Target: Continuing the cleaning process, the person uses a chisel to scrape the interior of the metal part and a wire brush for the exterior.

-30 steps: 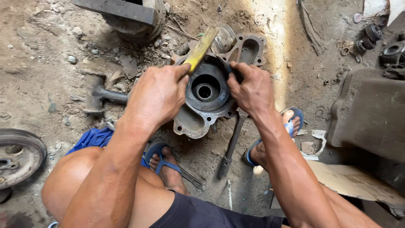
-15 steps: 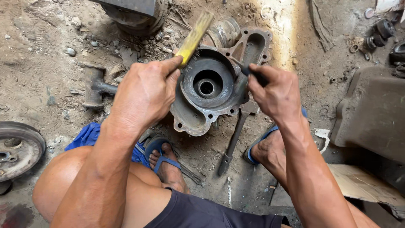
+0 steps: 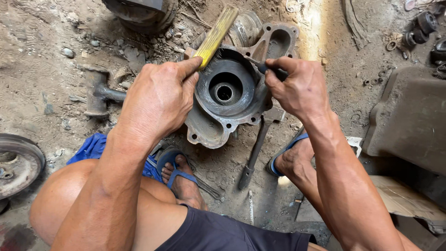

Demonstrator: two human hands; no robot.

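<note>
While you squat over the dirt floor (image 3: 42,88), your left hand (image 3: 160,97) sits just left of centre in the frame, fingers curled and clamped on the lower end of a yellow-handled brush (image 3: 214,35) whose handle slants up toward the top middle. Its bristle end meets the upper left rim of the housing (image 3: 227,93), a round, greasy metal casting with a central bore that lies flat on the ground at the middle of the frame, its flange lobes and bolt holes showing at the lower left. Your right hand (image 3: 297,88) comes in from the right, closed around a dark-handled tool (image 3: 272,69); the thin metal tip of that tool touches the upper right rim of the housing. Both hands press close against the casting on opposite sides, apart from each other. Behind the housing, toward the top of the frame, a second casting (image 3: 278,39) with an oval opening lies touching it. A hammer (image 3: 100,93) rests on the ground at the left, near your left hand but not touching it. Below the housing a long wrench (image 3: 254,153) lies on the dirt between your feet, which wear blue sandals (image 3: 174,174). A metal wheel (image 3: 16,165) sits at the left edge, and a dark grey block (image 3: 409,116) fills the right side. Blue cloth (image 3: 93,148) shows under your left knee.
</note>
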